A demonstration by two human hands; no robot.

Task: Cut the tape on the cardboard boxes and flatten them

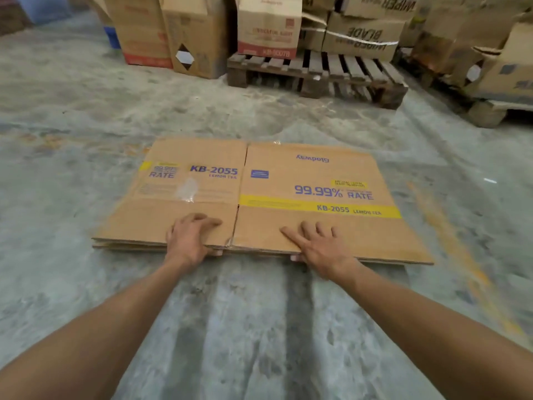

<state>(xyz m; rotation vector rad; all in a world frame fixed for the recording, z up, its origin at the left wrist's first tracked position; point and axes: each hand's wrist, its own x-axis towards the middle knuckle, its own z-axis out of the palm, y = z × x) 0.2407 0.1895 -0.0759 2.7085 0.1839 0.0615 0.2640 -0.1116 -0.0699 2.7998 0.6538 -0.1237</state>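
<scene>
A flattened cardboard box (pixel 259 197) lies on the concrete floor (pixel 86 111), printed side up, in front of a wooden pallet (pixel 317 73) stacked with other boxes (pixel 268 24); both arms reach forward and down to its near edge; the left hand (pixel 190 238) grips that edge, fingers curled on top and thumb tucked beneath; the right hand (pixel 317 246) lies on top with fingers spread, a thumb tip showing under the edge
</scene>
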